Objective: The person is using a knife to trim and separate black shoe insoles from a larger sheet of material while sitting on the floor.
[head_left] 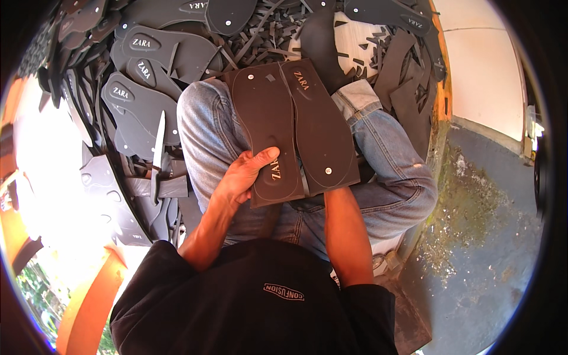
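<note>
Sole sheet (316, 127), dark and divided by a narrow gap between two outlined soles, lies tilted across the lap of a seated person. Largest around it are the black shirt (248, 313) and the blue jeans (390, 183); the bent legs lie beneath the sheet, presumably serving as a rest for it. The left hand (239, 177) grasps the near left part of the sheet, thumb pressed on the upper face and fingers beneath, apparently to steady it. The right forearm (346, 236) reaches under the near edge; the right hand is hidden there, and whether it grips or merely supports cannot be told. Beside the left knee, loose soles (145, 103) overlap in a heap. A knife (159, 142) lies on this side, blade pointing away from the person, probably set down within easy reach. Foam offcuts (260, 46) are strewn beyond the sheet. Of the markings, the shirt bears a framed line of lettering (284, 292); white print marks the heel of each outlined sole, near on the left, far on the right, an opposed layout that likely saves material. Smallest are the round white marks (329, 171) at the toe ends.
</note>
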### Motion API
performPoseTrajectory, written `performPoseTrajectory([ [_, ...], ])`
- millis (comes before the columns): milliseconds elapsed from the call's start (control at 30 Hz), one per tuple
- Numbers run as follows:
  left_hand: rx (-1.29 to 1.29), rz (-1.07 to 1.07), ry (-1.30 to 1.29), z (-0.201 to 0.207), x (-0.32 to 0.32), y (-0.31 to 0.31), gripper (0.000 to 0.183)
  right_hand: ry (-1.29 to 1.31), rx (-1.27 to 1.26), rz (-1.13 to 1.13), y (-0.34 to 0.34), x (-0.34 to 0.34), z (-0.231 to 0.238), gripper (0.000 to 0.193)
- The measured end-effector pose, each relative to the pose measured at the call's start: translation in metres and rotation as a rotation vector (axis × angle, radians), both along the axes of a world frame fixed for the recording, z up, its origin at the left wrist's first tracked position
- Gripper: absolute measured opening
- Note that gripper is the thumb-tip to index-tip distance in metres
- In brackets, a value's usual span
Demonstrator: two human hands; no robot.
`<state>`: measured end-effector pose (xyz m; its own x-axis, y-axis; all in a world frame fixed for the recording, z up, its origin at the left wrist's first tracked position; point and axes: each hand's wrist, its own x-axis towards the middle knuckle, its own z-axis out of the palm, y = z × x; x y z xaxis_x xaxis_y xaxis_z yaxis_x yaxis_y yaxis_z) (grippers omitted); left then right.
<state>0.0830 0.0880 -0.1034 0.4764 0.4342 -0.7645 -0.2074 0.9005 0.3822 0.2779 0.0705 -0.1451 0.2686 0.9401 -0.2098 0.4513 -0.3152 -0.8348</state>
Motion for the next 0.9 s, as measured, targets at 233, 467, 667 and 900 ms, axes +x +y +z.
performPoseTrajectory([
  [233,-0.101,0.08,-0.135,0.008,-0.005,0.005,0.035,0.003,-0.008,0.007,0.004,0.0,0.0,0.039],
  [467,-0.06,0.094,-0.179,0.008,-0.015,0.002,0.032,0.005,-0.021,0.019,0.012,-0.001,0.0,0.04],
  [667,0.06,-0.033,0.039,0.023,-0.04,0.001,0.033,0.011,-0.088,0.049,0.052,-0.003,0.01,0.041],
  [900,0.304,-0.003,-0.127,0.065,-0.105,-0.052,0.029,0.669,-0.381,-0.069,0.12,-0.047,0.035,0.043],
])
